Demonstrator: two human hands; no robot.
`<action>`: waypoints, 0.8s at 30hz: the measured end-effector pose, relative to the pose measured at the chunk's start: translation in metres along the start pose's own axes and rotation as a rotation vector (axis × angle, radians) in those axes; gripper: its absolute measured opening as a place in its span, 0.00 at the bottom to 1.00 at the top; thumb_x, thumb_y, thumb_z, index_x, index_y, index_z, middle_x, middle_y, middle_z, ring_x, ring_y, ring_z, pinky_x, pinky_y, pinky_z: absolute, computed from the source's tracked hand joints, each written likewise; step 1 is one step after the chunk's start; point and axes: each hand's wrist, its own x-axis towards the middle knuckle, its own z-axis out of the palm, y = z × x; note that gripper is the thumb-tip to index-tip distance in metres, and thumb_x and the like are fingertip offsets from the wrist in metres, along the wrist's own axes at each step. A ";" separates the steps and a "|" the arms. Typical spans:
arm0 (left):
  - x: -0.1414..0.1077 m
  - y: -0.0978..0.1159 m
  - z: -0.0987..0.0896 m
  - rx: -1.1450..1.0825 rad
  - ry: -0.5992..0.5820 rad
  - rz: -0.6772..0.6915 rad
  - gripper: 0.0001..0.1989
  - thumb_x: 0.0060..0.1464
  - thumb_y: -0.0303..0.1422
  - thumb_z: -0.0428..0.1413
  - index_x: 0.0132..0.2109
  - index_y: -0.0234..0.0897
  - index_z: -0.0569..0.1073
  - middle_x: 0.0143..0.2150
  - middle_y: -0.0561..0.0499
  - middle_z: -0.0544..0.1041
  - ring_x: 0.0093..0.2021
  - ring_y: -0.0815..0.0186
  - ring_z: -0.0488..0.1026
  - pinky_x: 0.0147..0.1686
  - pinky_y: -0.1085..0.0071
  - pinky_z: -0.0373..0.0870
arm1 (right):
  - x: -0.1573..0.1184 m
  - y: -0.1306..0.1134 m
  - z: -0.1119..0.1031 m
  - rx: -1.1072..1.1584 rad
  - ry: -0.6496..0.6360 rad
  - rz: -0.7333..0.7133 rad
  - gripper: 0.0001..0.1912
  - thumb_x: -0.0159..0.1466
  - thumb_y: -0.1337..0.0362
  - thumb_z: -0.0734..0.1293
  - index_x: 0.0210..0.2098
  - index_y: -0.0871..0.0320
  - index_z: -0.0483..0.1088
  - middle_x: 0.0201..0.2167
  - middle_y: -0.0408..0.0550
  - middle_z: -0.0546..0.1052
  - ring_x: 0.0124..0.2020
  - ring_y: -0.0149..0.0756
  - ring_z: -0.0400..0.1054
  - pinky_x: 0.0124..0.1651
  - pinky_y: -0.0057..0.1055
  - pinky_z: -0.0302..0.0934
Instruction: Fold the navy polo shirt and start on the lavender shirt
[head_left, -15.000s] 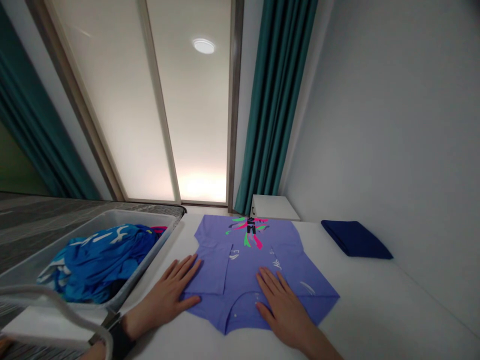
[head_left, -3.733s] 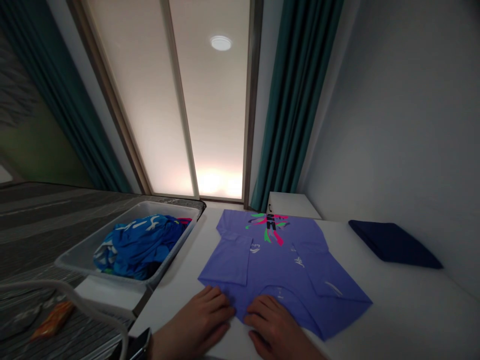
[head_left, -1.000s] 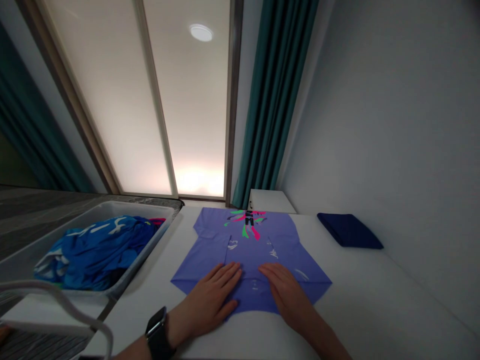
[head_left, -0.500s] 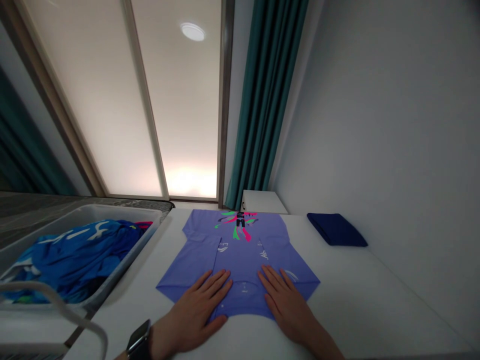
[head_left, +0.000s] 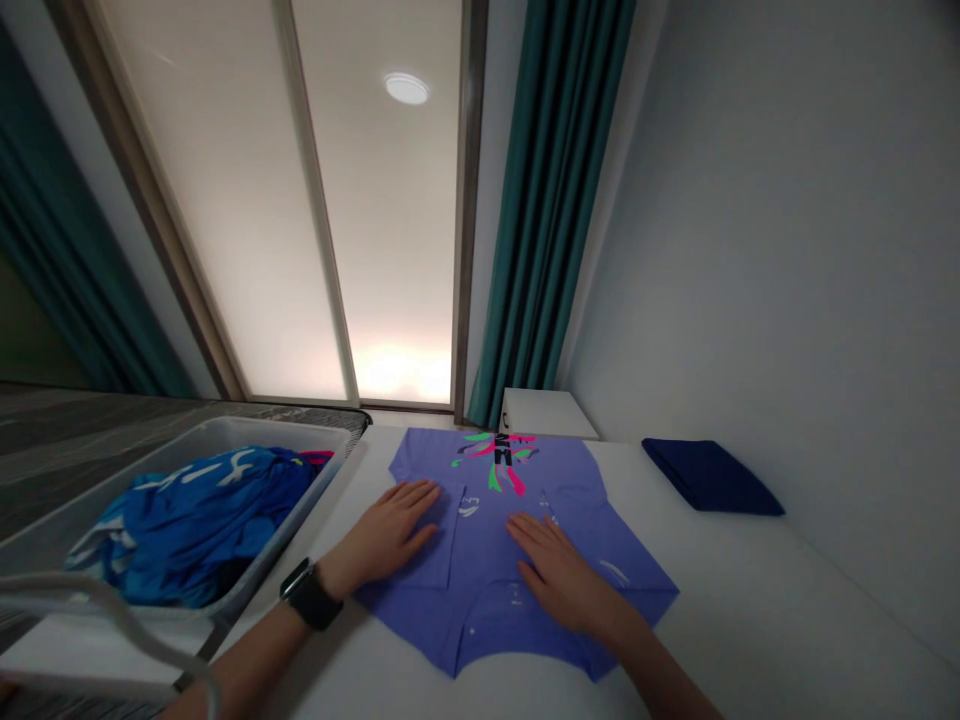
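White-topped surface was shown bearing a periwinkle printed shirt, laid flat with its long axis running straight ahead from the body and a curved seam at the near end. Both hands rested on it: the left hand lay farther along, the right hand nearer the centre line, fingers slightly spread, pressed flat, pinching nothing. A grey plastic tub of blue clothing was placed alongside at left.

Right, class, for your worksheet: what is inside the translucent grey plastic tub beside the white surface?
The translucent grey plastic tub holds crumpled bright blue printed cloth, with a pink edge at the far corner. The tub's floor and anything beneath the cloth are covered.
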 end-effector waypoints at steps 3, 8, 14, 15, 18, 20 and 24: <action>0.006 -0.021 0.006 0.066 0.022 -0.061 0.25 0.65 0.42 0.47 0.65 0.41 0.62 0.65 0.44 0.65 0.66 0.56 0.61 0.65 0.54 0.54 | 0.026 -0.006 -0.002 0.011 0.000 -0.037 0.28 0.68 0.64 0.53 0.67 0.61 0.54 0.68 0.52 0.56 0.69 0.40 0.47 0.70 0.47 0.37; 0.005 -0.033 0.030 0.089 0.045 -0.123 0.26 0.65 0.46 0.45 0.67 0.43 0.60 0.69 0.45 0.59 0.68 0.57 0.55 0.66 0.53 0.50 | 0.069 -0.019 0.000 -0.034 0.014 -0.116 0.28 0.68 0.65 0.54 0.67 0.62 0.55 0.68 0.55 0.57 0.68 0.42 0.48 0.69 0.46 0.42; 0.000 -0.040 0.050 0.073 0.070 -0.112 0.27 0.66 0.47 0.43 0.67 0.44 0.59 0.70 0.43 0.57 0.69 0.56 0.54 0.66 0.51 0.49 | 0.102 -0.039 0.017 -0.087 0.114 -0.168 0.28 0.70 0.62 0.53 0.67 0.64 0.53 0.68 0.56 0.54 0.69 0.41 0.46 0.69 0.42 0.43; 0.000 -0.040 0.050 0.067 0.068 -0.111 0.27 0.66 0.47 0.43 0.67 0.44 0.59 0.69 0.43 0.57 0.69 0.56 0.54 0.66 0.51 0.50 | 0.104 -0.040 0.021 -0.091 0.118 -0.160 0.29 0.70 0.60 0.52 0.68 0.64 0.52 0.69 0.55 0.53 0.69 0.41 0.45 0.69 0.42 0.42; -0.001 -0.041 0.051 0.054 0.057 -0.125 0.27 0.66 0.47 0.43 0.68 0.44 0.58 0.70 0.43 0.57 0.69 0.56 0.53 0.65 0.51 0.52 | 0.106 -0.037 0.034 -0.107 0.098 -0.114 0.30 0.71 0.56 0.51 0.68 0.64 0.50 0.70 0.55 0.51 0.70 0.42 0.42 0.69 0.44 0.40; -0.001 -0.041 0.051 0.049 0.036 -0.136 0.28 0.66 0.48 0.43 0.68 0.44 0.57 0.70 0.44 0.56 0.69 0.56 0.52 0.65 0.51 0.52 | 0.105 -0.033 0.040 -0.110 0.077 -0.099 0.31 0.71 0.54 0.50 0.69 0.64 0.49 0.70 0.55 0.50 0.70 0.42 0.41 0.70 0.45 0.38; 0.001 -0.041 0.048 0.017 0.005 -0.148 0.29 0.66 0.49 0.42 0.69 0.44 0.56 0.70 0.44 0.55 0.70 0.57 0.51 0.66 0.52 0.50 | 0.103 -0.030 0.042 -0.087 0.064 -0.094 0.32 0.71 0.54 0.50 0.69 0.64 0.48 0.70 0.54 0.48 0.71 0.41 0.39 0.70 0.45 0.34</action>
